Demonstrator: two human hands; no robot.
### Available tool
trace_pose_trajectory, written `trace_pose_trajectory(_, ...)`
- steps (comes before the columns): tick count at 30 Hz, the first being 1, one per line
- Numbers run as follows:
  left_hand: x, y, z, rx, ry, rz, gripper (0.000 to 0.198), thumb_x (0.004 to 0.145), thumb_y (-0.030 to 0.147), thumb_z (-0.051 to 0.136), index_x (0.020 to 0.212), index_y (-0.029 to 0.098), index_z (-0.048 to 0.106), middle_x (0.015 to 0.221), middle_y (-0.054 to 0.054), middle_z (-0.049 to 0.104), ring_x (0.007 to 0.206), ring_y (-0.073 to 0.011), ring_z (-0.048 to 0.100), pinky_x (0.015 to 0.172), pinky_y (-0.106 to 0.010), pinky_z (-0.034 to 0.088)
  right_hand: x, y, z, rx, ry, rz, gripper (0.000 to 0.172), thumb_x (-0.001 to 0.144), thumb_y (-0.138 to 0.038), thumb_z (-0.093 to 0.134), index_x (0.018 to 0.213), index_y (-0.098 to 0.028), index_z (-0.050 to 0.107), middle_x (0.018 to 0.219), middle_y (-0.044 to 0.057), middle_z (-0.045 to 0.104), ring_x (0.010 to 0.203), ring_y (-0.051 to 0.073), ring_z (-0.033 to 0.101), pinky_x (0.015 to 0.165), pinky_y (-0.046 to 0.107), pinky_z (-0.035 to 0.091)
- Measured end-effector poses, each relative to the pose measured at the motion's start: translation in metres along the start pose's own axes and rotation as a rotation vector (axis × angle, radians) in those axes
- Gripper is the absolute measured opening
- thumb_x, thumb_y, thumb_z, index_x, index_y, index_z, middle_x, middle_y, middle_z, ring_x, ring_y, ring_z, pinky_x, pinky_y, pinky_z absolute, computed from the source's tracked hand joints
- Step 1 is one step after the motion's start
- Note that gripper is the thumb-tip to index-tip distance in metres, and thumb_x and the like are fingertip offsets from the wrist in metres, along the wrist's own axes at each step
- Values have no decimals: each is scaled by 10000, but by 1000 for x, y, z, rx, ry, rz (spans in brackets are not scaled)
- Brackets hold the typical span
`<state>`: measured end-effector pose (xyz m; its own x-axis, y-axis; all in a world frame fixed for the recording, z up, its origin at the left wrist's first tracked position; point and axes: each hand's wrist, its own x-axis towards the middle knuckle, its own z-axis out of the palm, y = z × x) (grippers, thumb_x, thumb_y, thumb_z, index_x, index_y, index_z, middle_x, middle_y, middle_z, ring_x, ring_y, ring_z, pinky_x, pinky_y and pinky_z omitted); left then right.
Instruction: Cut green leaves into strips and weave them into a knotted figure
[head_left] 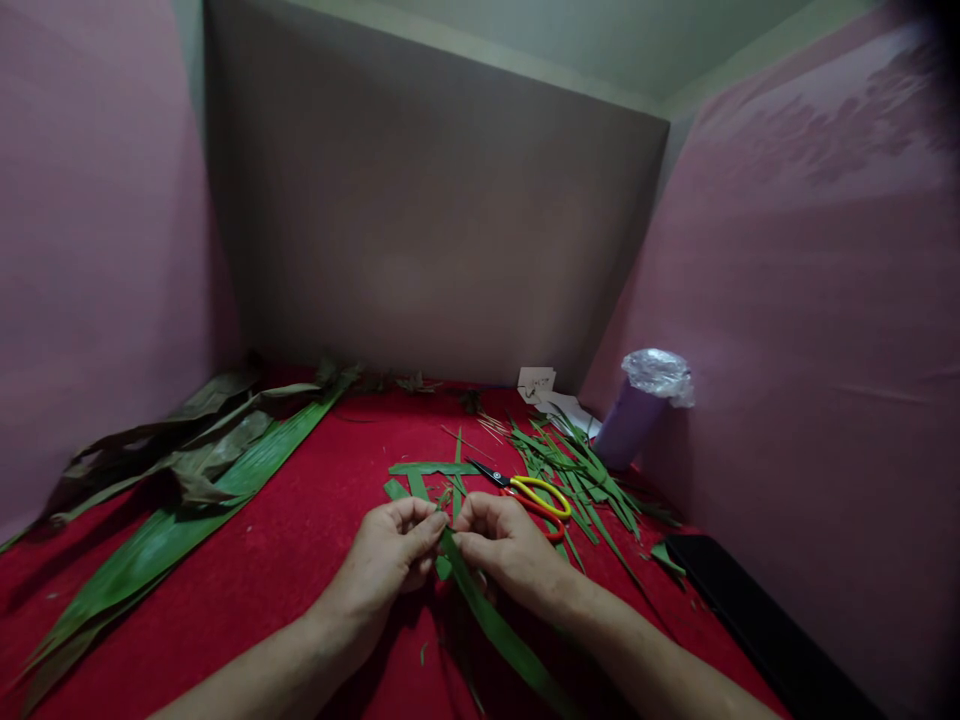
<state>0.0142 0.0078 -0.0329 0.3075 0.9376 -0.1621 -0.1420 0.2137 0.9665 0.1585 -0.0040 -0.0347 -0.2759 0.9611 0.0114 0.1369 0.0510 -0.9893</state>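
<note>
Both my hands meet in the lower middle of the head view, over a red cloth [300, 540]. A long green leaf strip [495, 625] runs from between my fingertips down toward me. My left hand [394, 550] pinches its upper end between thumb and fingers. My right hand [506, 545] is closed on the same strip just beside it. Small leaf bits poke out above the fingertips; how they join the strip is hidden. Just beyond my hands lie cut leaf pieces [427, 468] and scissors [536, 497] with one yellow and one red handle.
Large green leaves [202, 520] and dried brown ones [187, 420] lie at left. Many thin green strips [577, 470] are heaped at right, near a purple container [630, 425] topped with clear plastic. White paper [536, 382] sits behind; a black flat object [765, 620] lies right. Pink walls flank both sides.
</note>
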Motion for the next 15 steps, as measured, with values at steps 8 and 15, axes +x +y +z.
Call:
trace_pose_trajectory(8,1,-2,-2,29,-14,-10,349,611,451,653,581,156,470,390,81,394,343,-22,270,358,-153,145,-2,-2,0,13,-16,17,73,701,-183,527,653,-180,472,453,-71,501,307,58,396,297,153,340)
trace_pose_trajectory(15,2,-2,-5,-65,-55,-16,343,565,416,714,649,145,520,426,68,458,326,-17,303,348,-153,147,-1,-5,1,-19,22,-60,78,688,-165,516,624,-177,472,441,-80,451,356,58,407,376,161,331)
